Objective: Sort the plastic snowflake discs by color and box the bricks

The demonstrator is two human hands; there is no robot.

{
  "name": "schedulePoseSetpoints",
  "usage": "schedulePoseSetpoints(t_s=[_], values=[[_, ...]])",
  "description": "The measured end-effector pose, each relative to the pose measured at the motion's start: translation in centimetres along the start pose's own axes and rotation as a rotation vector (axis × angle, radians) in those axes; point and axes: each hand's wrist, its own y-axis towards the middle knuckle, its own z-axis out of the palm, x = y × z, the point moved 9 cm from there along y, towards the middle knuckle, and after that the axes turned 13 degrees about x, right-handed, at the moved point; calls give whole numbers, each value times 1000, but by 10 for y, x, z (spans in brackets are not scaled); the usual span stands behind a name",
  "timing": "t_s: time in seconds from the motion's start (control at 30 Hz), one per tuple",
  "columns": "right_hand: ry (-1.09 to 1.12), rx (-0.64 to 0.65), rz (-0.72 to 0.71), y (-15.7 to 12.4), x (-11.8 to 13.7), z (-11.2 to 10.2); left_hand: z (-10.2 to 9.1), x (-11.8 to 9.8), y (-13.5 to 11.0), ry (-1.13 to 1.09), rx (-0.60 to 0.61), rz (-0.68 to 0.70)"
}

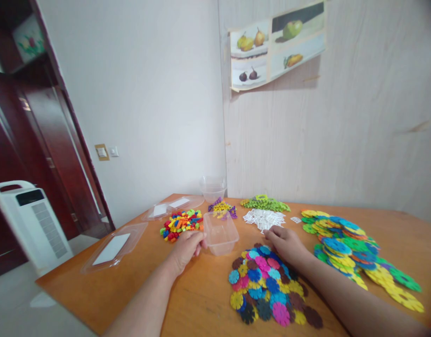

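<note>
My left hand (190, 247) has its fingers closed at the left side of a clear plastic container (220, 236), which stands upright on the table and looks bare inside. My right hand (281, 239) is closed in a pinch at the near edge of a pile of white plastic pieces (263, 218). Whatever its fingertips hold, if anything, is too small to make out. Below that hand spreads a heap of small multicoloured notched discs (266, 285). Left of the container lies a pile of red, yellow, green and blue building blocks (182, 224).
Larger flower-shaped discs (356, 252) cover the table's right side. Green pieces (266, 203) and purple-yellow pieces (220, 207) lie at the back, near another clear container (213, 189). Clear lids with white labels (112, 248) rest on the left of the wooden table (197, 299).
</note>
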Motion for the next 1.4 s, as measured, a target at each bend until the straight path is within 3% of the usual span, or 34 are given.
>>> schedulePoseSetpoints(t_s=[1.17,1.4], values=[[18,-4,-3,0,2,0,7,-6,0,11,101,3],[2,-7,6,1,0,-1,1,-9,-1,-18,37,33]])
